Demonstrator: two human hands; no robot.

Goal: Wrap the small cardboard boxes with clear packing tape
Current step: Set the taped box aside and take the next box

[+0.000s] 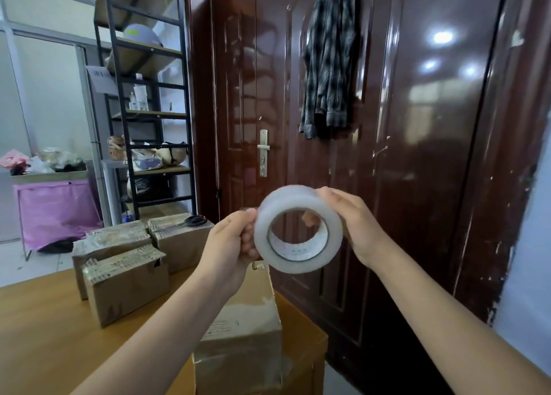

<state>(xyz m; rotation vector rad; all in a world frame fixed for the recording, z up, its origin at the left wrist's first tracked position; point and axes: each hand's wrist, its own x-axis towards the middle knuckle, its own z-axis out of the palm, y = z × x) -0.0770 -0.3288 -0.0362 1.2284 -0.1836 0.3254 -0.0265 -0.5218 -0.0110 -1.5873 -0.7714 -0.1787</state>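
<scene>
I hold a thick roll of clear packing tape (298, 212) up in the air in front of the door, its hole facing me. My left hand (231, 245) pinches its left edge with fingertips. My right hand (354, 224) grips its right side, fingers curled behind it. Below the roll a small cardboard box (247, 320) stands on the wooden table (44, 335), partly hidden by my left forearm. Several more cardboard boxes (125, 284) are stacked at the table's far left.
Black scissors (193, 220) lie on top of the far stack of boxes. A dark brown door (417, 156) with a hanging plaid shirt (328, 60) stands close behind the table. A black shelf rack (149, 111) and a pink bin (53, 210) are at the left.
</scene>
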